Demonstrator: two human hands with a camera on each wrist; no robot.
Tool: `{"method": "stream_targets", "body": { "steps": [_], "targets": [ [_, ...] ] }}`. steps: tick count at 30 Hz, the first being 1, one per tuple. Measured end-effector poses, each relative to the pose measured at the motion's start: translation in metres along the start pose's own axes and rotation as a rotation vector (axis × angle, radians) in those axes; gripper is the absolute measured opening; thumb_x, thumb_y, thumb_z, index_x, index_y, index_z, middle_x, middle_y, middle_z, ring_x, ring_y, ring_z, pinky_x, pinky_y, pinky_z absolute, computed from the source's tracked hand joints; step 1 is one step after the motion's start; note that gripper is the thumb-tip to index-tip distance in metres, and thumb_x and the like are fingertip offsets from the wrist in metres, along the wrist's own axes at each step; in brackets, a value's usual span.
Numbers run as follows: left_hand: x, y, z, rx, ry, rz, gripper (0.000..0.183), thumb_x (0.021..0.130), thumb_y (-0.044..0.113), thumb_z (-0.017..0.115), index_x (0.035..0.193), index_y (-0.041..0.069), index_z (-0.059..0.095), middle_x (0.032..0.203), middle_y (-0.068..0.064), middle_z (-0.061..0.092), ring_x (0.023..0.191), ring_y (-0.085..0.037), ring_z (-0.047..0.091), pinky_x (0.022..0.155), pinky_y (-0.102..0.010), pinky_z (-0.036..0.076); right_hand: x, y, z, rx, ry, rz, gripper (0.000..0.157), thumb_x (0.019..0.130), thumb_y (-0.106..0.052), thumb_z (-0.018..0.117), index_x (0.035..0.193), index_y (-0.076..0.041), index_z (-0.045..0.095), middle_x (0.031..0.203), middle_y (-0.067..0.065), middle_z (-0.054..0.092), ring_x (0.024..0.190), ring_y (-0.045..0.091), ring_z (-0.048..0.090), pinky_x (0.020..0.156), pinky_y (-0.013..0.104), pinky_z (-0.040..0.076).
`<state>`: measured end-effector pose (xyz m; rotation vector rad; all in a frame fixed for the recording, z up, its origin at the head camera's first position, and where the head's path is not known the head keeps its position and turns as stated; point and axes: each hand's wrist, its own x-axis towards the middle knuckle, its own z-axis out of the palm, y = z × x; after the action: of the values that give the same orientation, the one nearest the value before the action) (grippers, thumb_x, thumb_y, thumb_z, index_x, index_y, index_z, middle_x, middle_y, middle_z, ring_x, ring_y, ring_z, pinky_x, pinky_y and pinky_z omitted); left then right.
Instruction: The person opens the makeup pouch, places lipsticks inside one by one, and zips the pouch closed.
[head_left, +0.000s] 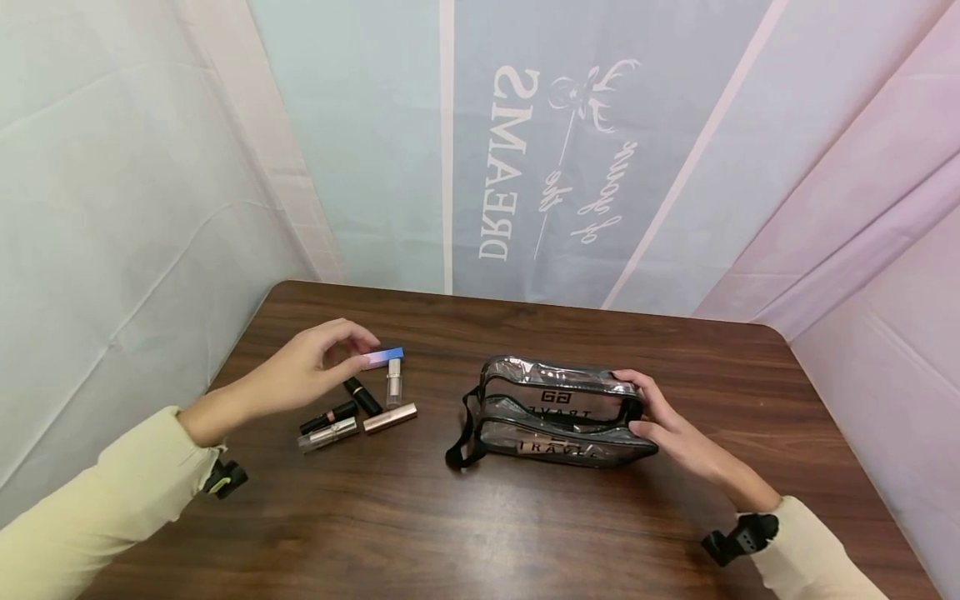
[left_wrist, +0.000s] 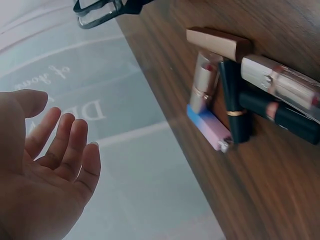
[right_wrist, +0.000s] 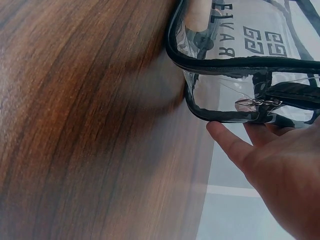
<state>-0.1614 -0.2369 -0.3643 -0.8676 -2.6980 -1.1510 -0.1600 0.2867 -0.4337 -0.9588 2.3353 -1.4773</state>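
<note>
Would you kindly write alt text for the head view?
A person's left hand hovers by a pink-and-blue tube among lipsticks on a brown table, while the right hand holds one end of a clear, black-trimmed travel bag.

lipsticks (head_left: 390, 418): left on table (head_left: 480, 533) | pouch (head_left: 564, 417): right | curtain (head_left: 555, 158): behind

From my station, the head feed gives me DREAMS in white capitals on the curtain (head_left: 397, 167), lying sideways, with "the" and "of your" in script and an antlered sign (head_left: 577, 92) beside it. On the left wrist feed I catch "of your" and "DR" there. Along the near panel of the pouch (head_left: 570, 437) I read TRAVEL in black; its far panel bears an angular emblem (head_left: 557, 397) over reversed lettering, probably the same word. My right wrist feed repeats the emblem.
</note>
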Motion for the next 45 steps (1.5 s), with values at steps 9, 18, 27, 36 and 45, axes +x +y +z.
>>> {"method": "stream_targets", "body": {
  "steps": [9,18,27,36,45],
  "targets": [
    [-0.024,-0.016,-0.005,0.029,-0.017,-0.045,0.017,0.097,0.004,0.068,0.114,0.007,0.067,0.101,0.001,0.067,0.089,-0.009,0.060,0.073,-0.027,0.052,0.000,0.002,-0.001,0.034,-0.019,-0.020,0.063,0.102,0.009,0.041,0.158,-0.005,0.015,0.148,-0.001,0.035,0.126,0.015,0.046,0.092,0.021,0.042],
    [-0.044,-0.037,-0.007,0.065,-0.082,-0.110,0.022,0.095,0.002,0.070,0.115,0.003,0.066,0.108,-0.001,0.067,0.092,-0.011,0.061,0.077,-0.028,0.053,0.000,0.004,0.000,0.044,-0.017,-0.041,0.064,0.101,0.012,0.041,0.157,-0.003,0.016,0.149,-0.001,0.036,0.126,0.015,0.047,0.093,0.020,0.043],
    [-0.061,-0.052,-0.006,0.050,-0.171,-0.200,0.018,0.091,0.006,0.075,0.106,0.003,0.064,0.095,0.002,0.064,0.085,-0.005,0.058,0.072,-0.025,0.052,0.000,0.002,0.000,0.021,-0.009,-0.015,0.063,0.102,0.010,0.042,0.158,-0.005,0.017,0.145,0.004,0.038,0.124,0.017,0.047,0.093,0.021,0.042],
    [-0.068,-0.062,0.005,0.110,-0.109,-0.206,0.017,0.089,0.002,0.076,0.103,0.004,0.066,0.094,0.002,0.064,0.084,-0.005,0.058,0.073,-0.029,0.053,0.000,0.002,0.000,0.010,-0.001,-0.013,0.062,0.102,0.009,0.042,0.157,-0.005,0.017,0.147,0.001,0.035,0.124,0.017,0.046,0.093,0.020,0.042],
    [-0.068,-0.068,0.016,0.166,-0.147,-0.289,0.024,0.089,0.003,0.075,0.110,0.000,0.065,0.100,-0.004,0.065,0.089,-0.017,0.060,0.077,-0.035,0.053,0.000,0.003,0.000,0.023,-0.003,-0.029,0.063,0.101,0.010,0.041,0.157,-0.004,0.016,0.146,0.001,0.036,0.124,0.016,0.047,0.093,0.020,0.042]
  ]
}}
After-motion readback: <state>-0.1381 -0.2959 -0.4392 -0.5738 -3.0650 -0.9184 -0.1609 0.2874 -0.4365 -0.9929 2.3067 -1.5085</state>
